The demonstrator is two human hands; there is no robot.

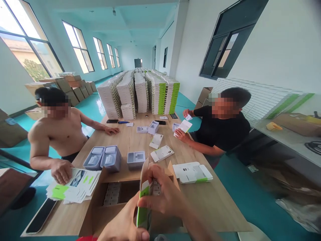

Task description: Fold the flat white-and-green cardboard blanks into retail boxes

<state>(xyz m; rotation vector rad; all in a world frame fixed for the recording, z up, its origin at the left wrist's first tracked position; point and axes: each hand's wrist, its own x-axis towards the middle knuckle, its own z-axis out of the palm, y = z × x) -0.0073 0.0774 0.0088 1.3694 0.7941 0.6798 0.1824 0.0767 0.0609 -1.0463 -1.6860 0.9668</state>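
In the head view, a white-and-green thin box (142,214) stands upright, seen nearly edge-on. My left hand (125,221) grips its lower part from the left. My right hand (165,194) closes on its upper part, fingers curled round the far side and thumb across the front edge. Whether anything is inside the box is hidden. Beneath both hands an open cardboard carton (90,207) holds small white pieces (111,193) in a compartment. Flat white-and-green boxes (192,172) lie right of my hands, and plastic trays (136,159) sit beyond the carton.
At left, a co-worker's hand (61,171) rests on flat printed boxes (75,187), near a phone (41,216). Another person at right holds a white box (184,127). Stacked trays (110,159) stand on the table (213,207); tall box stacks (140,93) rise behind.
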